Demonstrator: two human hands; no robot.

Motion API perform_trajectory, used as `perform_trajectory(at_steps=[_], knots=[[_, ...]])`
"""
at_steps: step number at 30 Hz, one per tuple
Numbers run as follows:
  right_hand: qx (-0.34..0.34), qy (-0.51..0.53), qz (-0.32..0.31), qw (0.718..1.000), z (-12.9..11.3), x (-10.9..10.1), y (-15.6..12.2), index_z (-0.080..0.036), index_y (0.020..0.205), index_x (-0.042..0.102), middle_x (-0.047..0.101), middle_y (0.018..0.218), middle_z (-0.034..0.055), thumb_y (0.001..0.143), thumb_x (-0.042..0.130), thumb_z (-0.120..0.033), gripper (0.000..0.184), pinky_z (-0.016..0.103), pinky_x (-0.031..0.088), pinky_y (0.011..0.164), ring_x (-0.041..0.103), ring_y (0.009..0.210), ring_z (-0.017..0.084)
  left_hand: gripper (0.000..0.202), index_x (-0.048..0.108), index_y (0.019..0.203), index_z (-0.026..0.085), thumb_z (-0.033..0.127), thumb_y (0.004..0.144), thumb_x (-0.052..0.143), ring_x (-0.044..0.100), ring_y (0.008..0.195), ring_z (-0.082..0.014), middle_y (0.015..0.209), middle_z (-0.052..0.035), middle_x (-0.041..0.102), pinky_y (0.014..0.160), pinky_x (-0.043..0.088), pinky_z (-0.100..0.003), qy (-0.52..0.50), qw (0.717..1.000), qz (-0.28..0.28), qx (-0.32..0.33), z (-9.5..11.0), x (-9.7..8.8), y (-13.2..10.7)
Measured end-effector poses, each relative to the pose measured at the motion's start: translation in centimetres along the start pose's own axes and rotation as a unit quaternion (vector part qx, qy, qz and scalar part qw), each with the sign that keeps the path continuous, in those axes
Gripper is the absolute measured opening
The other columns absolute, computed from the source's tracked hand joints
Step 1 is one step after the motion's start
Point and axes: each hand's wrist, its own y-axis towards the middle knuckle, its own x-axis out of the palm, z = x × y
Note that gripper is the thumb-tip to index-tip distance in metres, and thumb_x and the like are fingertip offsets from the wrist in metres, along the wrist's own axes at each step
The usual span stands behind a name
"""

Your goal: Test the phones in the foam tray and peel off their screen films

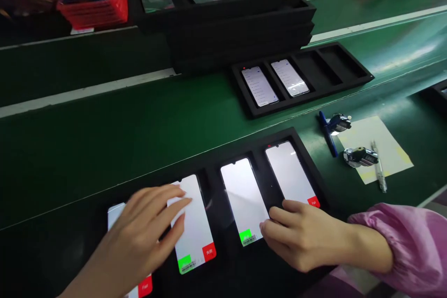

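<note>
Four lit phones are lying in a row in the near tray (pixel 308 162). The left hand (pixel 139 226) is spreading its fingers loosely over the second phone (pixel 195 223), holding nothing — whether the fingertips are touching the screen, I cannot tell. It is also covering much of the first phone (pixel 114 214). The right hand (pixel 300 240) is bunching its fingers narrowly at the lower right edge of the third phone (pixel 242 195); I cannot tell whether it is gripping that edge. It is partly hiding the foot of the fourth phone (pixel 289 172) too. Beyond, the far tray (pixel 317 67) is holding two more lit phones. A blue pen (pixel 328 135) is lying to the right, near the paper (pixel 394 149).
</note>
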Motion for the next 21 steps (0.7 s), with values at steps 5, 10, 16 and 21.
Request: perform_trajectory(at_steps=[5, 10, 16, 21], knots=[[0.076, 0.150, -0.010, 0.986, 4.2, 1.0, 2.9, -0.017, 0.094, 0.069, 0.060, 0.084, 0.0015, 0.099, 0.053, -0.008, 0.019, 0.027, 0.036, 0.054, 0.054, 0.069, 0.012, 0.045, 0.074, 0.101, 0.016, 0.035, 0.102, 0.033, 0.065, 0.107, -0.0374, 0.111, -0.0174, 0.069, 0.082, 0.053, -0.054, 0.157, 0.974, -0.074, -0.147, -1.6, 0.6, -1.5], [0.272, 0.331, 0.129, 0.895, 7.6, 1.6, 5.8, -0.018, 0.089, 0.066, 0.055, 0.079, -0.0023, 0.094, 0.064, -0.019, 0.006, 0.022, 0.040, 0.057, 0.049, 0.061, 0.008, 0.048, 0.073, 0.088, 0.020, 0.043, 0.099, 0.033, 0.062, 0.107, -0.0356, 0.103, -0.0153, 0.068, 0.087, 0.053, -0.056, 0.062, 0.957, -0.087, -0.270, -1.6, 1.1, -0.8], [0.345, 0.380, 0.168, 0.842, 7.1, 0.4, 6.4, -0.019, 0.088, 0.062, 0.055, 0.078, -0.0022, 0.093, 0.064, -0.025, 0.008, 0.023, 0.043, 0.056, 0.048, 0.064, 0.009, 0.054, 0.078, 0.103, 0.016, 0.046, 0.100, 0.033, 0.058, 0.118, -0.0426, 0.123, -0.0211, 0.067, 0.091, 0.049, -0.071, 0.076, 0.949, -0.131, -0.277, -1.5, -0.2, -0.1], [0.351, 0.397, 0.163, 0.832, 6.0, -0.1, 6.6, -0.020, 0.087, 0.060, 0.058, 0.080, -0.0016, 0.093, 0.062, -0.024, 0.007, 0.024, 0.044, 0.058, 0.052, 0.070, 0.010, 0.050, 0.080, 0.097, 0.020, 0.044, 0.100, 0.036, 0.057, 0.122, -0.0414, 0.126, -0.0166, 0.069, 0.094, 0.048, -0.070, 0.049, 0.949, -0.107, -0.293, -1.5, -0.8, 0.3]])
